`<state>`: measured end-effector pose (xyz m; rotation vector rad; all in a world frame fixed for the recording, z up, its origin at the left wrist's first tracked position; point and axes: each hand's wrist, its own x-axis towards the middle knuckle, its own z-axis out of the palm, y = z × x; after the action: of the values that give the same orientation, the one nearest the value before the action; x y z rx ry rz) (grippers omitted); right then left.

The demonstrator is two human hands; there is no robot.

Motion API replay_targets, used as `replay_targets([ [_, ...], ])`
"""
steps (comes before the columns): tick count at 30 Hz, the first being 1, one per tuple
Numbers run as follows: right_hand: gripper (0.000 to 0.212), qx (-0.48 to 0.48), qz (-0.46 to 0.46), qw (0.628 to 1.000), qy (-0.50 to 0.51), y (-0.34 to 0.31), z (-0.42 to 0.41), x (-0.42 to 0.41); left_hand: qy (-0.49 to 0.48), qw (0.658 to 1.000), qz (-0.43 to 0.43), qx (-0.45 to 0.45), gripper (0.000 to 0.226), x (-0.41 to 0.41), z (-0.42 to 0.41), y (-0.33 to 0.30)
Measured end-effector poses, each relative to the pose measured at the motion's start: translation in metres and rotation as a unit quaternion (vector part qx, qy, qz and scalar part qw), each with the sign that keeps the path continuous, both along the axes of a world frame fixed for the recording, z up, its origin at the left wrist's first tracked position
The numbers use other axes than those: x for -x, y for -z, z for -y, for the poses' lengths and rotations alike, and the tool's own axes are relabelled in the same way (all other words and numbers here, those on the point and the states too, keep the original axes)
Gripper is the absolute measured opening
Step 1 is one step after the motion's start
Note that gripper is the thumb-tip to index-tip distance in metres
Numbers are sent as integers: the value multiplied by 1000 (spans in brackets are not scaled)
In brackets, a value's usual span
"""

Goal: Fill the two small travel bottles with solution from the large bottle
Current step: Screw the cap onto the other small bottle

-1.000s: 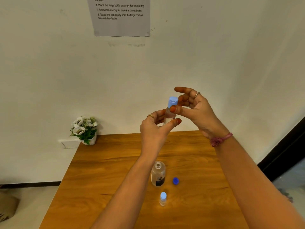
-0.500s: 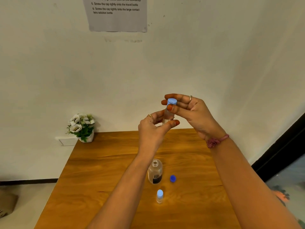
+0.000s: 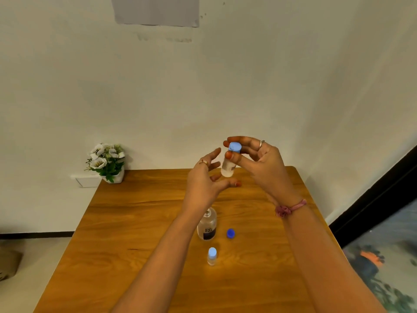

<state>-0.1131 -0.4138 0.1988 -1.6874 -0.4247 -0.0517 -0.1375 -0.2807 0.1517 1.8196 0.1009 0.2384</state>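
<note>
While the left hand [image 3: 204,181] spreads loose beside it, right-hand fingers [image 3: 234,157] pinch the near-upright travel bottle's [image 3: 227,169] cap [image 3: 234,147].

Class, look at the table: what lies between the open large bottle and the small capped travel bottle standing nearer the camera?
Nothing: the head view shows bare wooden table between the large bottle and the travel bottle. The loose blue cap sits off to the right.

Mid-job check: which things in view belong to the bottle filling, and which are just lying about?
Job:
- held travel bottle, right hand pinching its cap
- left hand, open beside it
- capped travel bottle
- large bottle, uncapped
- dark blue cap

Lying about:
- flower pot
- wall notice
</note>
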Motion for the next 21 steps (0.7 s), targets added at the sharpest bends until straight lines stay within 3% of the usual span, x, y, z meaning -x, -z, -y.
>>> replay_targets([
  [2, 30, 6, -24, 1000, 10, 15, 6, 8, 1, 999, -28, -43, 92, 6, -8, 17],
  [6, 36, 14, -115, 992, 57, 66, 16, 24, -39, 994, -65, -84, 72, 20, -27, 54],
  [14, 43, 92, -243, 960, 102, 181, 23, 48, -74, 987, -121, -72, 52, 36, -38, 94],
  [21, 45, 156, -281, 940, 111, 226, 15, 61, -86, 984, -139, -72, 46, 41, -40, 109],
])
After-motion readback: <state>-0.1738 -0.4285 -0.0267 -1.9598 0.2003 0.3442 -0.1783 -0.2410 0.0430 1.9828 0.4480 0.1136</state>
